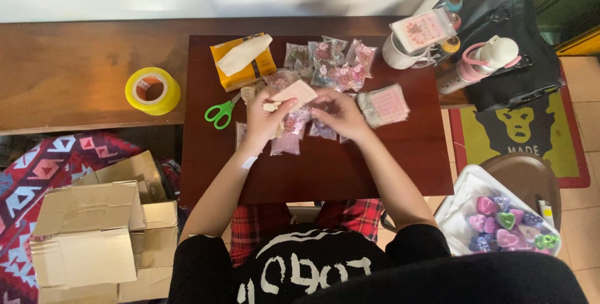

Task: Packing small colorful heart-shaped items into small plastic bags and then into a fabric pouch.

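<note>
Beige and stiff, a small card is being pinched in the left hand, just above a clear packet of pink pieces that is lying on the dark red desk. The right hand is curling closed beside it, fingertips gripping the packet's top edge. Left of that packet, green scissors are lying near a yellow tape roll; more filled packets are crowding above it. With so many slippery packets close by, a careless nudge could be pushing some askew, and the card could be slipping from such a light pinch.
</note>
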